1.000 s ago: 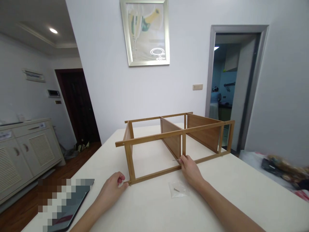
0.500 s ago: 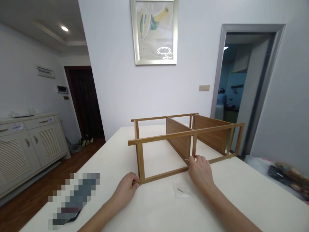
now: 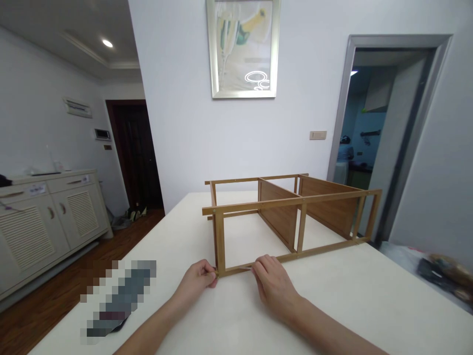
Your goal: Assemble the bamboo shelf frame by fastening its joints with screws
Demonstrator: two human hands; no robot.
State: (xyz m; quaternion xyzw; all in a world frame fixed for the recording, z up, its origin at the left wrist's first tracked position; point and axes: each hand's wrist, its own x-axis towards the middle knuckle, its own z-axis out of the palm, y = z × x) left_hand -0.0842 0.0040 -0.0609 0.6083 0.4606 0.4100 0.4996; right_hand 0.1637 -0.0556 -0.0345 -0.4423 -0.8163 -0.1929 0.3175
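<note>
A wooden shelf rack (image 3: 254, 201) lies on its side on the white table (image 3: 158, 256), with two panel shelves fixed between its rails. My left hand (image 3: 197, 277) is closed around the near left leg end, its thumb and fingers pinching the wood by the corner joint. Just inside the lower front rail, my right hand (image 3: 275, 286) pinches a thin metal rod (image 3: 243, 268) that looks like a hex key, pointing left toward that corner. The palm and the other end of the rod are hidden.
A blurred-out dark object (image 3: 123, 298) lies at the table's left side. Plastic-wrapped items (image 3: 439, 276) sit past the right edge. Behind are a wall with a framed picture (image 3: 244, 49), an open doorway and a cabinet (image 3: 55, 212) at left.
My right hand has moved left along the lower rail, from the middle shelf toward the left corner. The small clear bag on the table is now hidden behind it. My left hand stays at the corner.
</note>
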